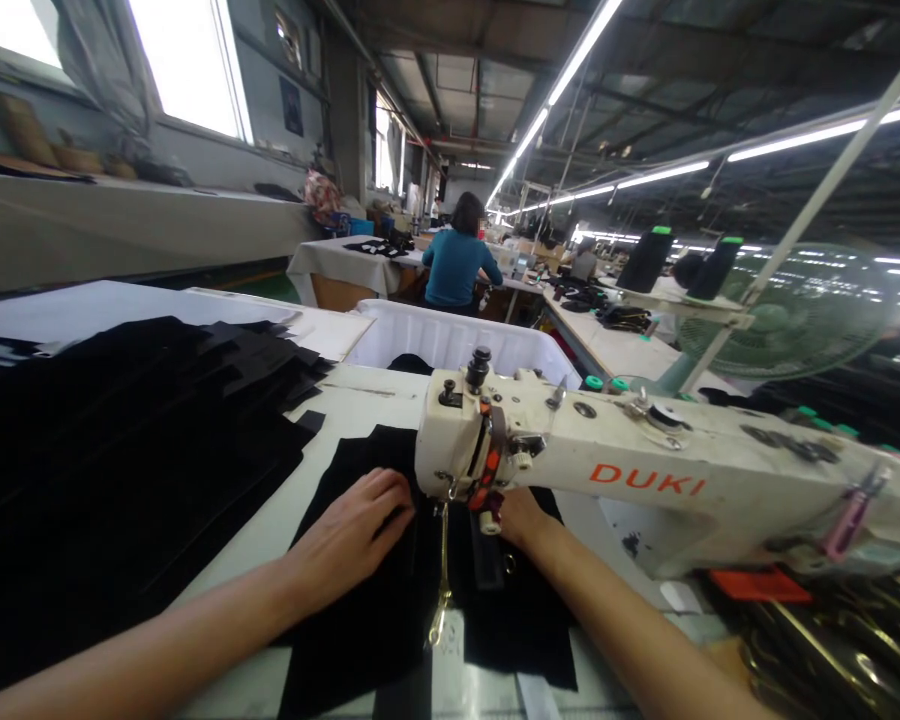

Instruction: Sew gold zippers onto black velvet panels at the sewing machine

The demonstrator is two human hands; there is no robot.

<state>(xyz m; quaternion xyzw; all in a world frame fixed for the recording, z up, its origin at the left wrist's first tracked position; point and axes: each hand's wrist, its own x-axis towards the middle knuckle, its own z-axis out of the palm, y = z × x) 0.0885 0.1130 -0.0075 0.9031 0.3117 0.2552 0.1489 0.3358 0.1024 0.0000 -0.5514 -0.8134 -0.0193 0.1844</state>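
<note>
A black fabric piece (345, 620) lies under the head of a white sewing machine (450, 450). My left hand (364, 525) rests on it left of the needle area, fingers bent and thumb curved toward the fingertips, gripping the cloth. Behind the machine head, my right hand (521, 518) reaches onto the fabric from the right; its fingers are mostly hidden. Close to that hand lie a narrow black strip (486, 555) and a small gold ring (510, 564). A gold-coloured metal piece (441, 600) hangs down in front of the needle area.
Stacked black fabric pieces (120, 450) cover the table's left side. Behind the machine stands a white plastic bin (465, 335). Black thread cones (645, 262) and a green fan (787, 310) stand right. A person (454, 262) sits ahead. Pink-handled snips (851, 520) rest on the machine.
</note>
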